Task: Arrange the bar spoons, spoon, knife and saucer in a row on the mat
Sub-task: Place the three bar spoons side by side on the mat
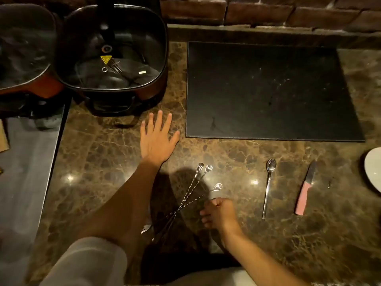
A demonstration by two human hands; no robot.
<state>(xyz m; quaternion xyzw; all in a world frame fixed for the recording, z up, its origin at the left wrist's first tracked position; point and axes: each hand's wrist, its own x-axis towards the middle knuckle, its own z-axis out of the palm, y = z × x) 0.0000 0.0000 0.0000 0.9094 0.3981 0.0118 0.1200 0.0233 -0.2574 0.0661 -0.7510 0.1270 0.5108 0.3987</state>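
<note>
bar spoons (pixel 186 200), thin twisted steel, crossed beside curled right grip (pixel 219 212); left grip (pixel 157 139) flat, open.

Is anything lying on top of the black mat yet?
No. The mat shows only faint smudges. The bar spoons, spoon, knife and saucer all lie on the counter. Nothing covers the mat.
</note>
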